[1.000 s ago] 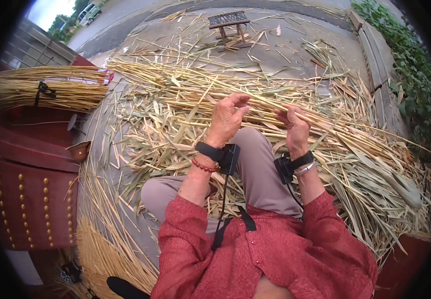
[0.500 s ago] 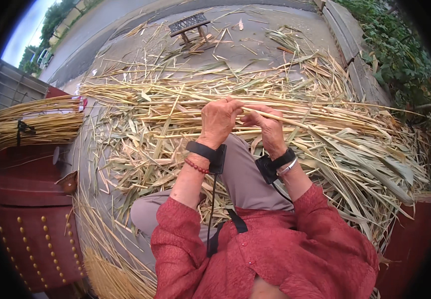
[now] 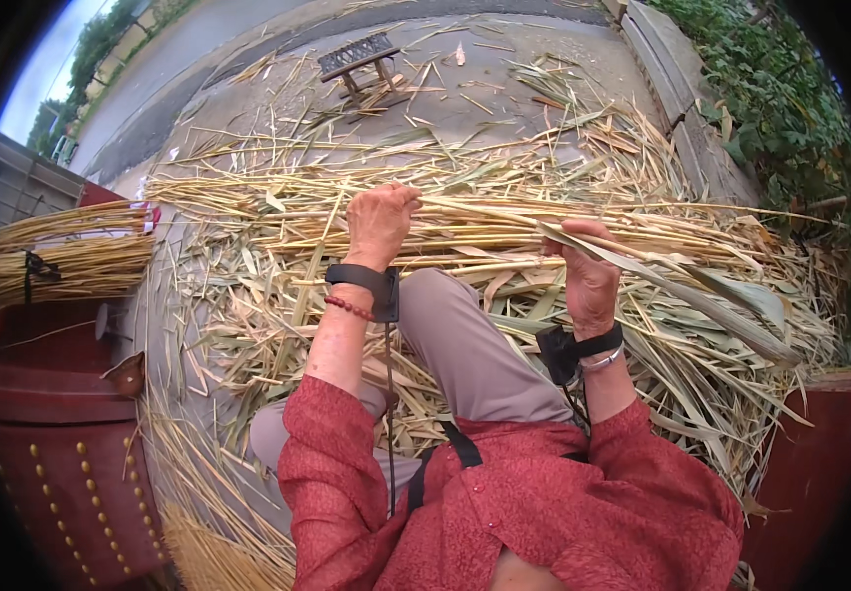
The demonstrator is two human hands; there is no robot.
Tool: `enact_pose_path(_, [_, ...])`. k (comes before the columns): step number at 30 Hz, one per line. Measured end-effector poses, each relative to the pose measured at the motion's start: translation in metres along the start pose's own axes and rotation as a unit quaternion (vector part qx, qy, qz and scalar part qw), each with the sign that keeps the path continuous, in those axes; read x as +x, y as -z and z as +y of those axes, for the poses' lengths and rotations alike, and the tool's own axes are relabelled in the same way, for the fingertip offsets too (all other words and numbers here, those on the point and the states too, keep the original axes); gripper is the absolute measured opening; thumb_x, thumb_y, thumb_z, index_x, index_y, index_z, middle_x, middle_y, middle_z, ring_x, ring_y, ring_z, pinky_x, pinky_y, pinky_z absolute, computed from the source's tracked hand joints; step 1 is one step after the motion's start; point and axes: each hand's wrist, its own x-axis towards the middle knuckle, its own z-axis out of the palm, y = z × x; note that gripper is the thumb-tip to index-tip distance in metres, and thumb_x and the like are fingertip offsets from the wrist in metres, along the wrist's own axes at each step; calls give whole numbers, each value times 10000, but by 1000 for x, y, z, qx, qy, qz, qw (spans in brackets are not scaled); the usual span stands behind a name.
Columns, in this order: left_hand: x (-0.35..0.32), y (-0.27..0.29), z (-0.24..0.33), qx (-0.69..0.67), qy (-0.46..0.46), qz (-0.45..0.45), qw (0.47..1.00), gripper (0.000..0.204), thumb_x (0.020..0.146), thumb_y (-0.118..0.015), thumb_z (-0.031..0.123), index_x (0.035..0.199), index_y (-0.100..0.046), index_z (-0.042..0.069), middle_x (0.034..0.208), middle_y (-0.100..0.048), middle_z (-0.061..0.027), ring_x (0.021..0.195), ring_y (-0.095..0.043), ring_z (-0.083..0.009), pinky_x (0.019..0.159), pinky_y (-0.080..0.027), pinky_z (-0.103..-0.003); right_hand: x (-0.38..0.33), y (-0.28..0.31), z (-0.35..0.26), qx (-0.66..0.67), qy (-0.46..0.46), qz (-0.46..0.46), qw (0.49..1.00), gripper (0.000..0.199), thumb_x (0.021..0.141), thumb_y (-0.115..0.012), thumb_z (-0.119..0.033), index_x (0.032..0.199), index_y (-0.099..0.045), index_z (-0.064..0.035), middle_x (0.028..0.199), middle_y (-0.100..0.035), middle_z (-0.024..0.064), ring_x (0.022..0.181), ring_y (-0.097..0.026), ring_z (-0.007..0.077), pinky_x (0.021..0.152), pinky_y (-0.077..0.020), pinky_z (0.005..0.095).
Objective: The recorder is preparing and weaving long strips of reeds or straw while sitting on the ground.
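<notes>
I sit over a wide heap of dry yellow reed stalks [image 3: 504,222] and leaves spread on the ground. My left hand [image 3: 378,225] is closed around a long reed stalk [image 3: 490,209] that runs to the right. My right hand [image 3: 588,279] grips a flat green-yellow leaf sheath [image 3: 682,291] coming off that same stalk, pulled toward the lower right. Both wrists wear black straps, and my knee in grey trousers lies between the arms.
A tied bundle of clean stalks [image 3: 51,258] rests on a dark red studded chest [image 3: 61,433] at the left. A small low stool [image 3: 361,57] stands on the pavement beyond the heap. A stone kerb [image 3: 677,94] and green plants border the right.
My hands have drawn apart along the stalk: the right hand moved right and down, peeling the leaf sheath away. The view has tilted slightly upward.
</notes>
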Motion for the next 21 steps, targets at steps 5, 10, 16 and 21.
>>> enact_pose_path(5, [0, 0, 33, 19, -153, 116, 981, 135, 711, -649, 164, 841, -675, 141, 844, -648, -1, 838, -580, -187, 816, -379, -352, 2, -19, 0, 8, -25, 65, 998, 115, 802, -617, -68, 877, -585, 13, 765, -634, 98, 691, -638, 193, 634, -537, 305])
enact_pose_path(10, [-6, -6, 82, -110, -247, 141, 952, 132, 685, -668, 161, 814, -665, 133, 817, -643, 1, 807, -580, -188, 791, -390, -347, 0, -28, -5, -29, -11, 44, 999, 118, 811, -609, -83, 873, -584, 15, 780, -639, 99, 692, -638, 175, 630, -539, 293])
enact_pose_path(16, [-9, -14, 92, -148, -247, 143, 947, 83, 674, -666, 106, 753, -648, 119, 743, -633, -22, 686, -597, -201, 582, -461, -286, -1, -27, -1, -29, -22, 46, 998, 116, 821, -590, -72, 896, -581, 17, 778, -641, 98, 688, -634, 163, 631, -536, 284])
enact_pose_path(21, [2, 11, 75, -407, -69, 243, 878, 53, 749, -653, 69, 793, -636, 44, 675, -616, -54, 599, -594, -152, 539, -487, -243, 0, 8, 37, 9, -27, 138, 990, 44, 816, -577, -15, 788, -544, -14, 738, -621, 119, 631, -641, 225, 601, -562, 331])
